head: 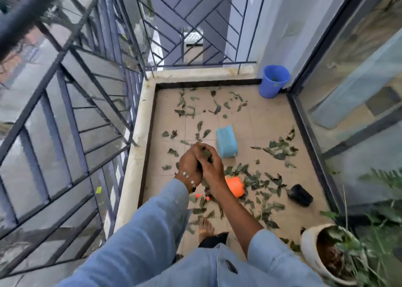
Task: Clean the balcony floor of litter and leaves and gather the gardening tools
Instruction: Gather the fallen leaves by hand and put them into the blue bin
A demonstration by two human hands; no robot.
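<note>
Pale blue sleeves (139, 232) nearest the lens, reaching forward over the tiled floor (256, 121). Left hand (191, 162), beaded bracelet (187, 177) at the wrist, and right hand (212, 166) pressed together in front, both closed around a bunch of green leaves (206, 154) held above the floor. More leaves (280, 150) scattered loose across the tiles, thickest toward the right and in the near middle, thinner along the far edge. Light blue basket (226, 141) lying on the floor just beyond the hands. Orange object (235, 185) on the tiles partly behind the right forearm, among leaves; what it is, cannot tell. Black object (301, 195) further right, near the glass door (352, 86). Blue bucket (274, 81) upright in the far corner, beside the door frame, with a few bits of green inside. White pot (311, 245) with a plant at near right. Bare foot (205, 227) on the tiles below the arms. Dark metal railing (71, 104) along the left and far sides.
</note>
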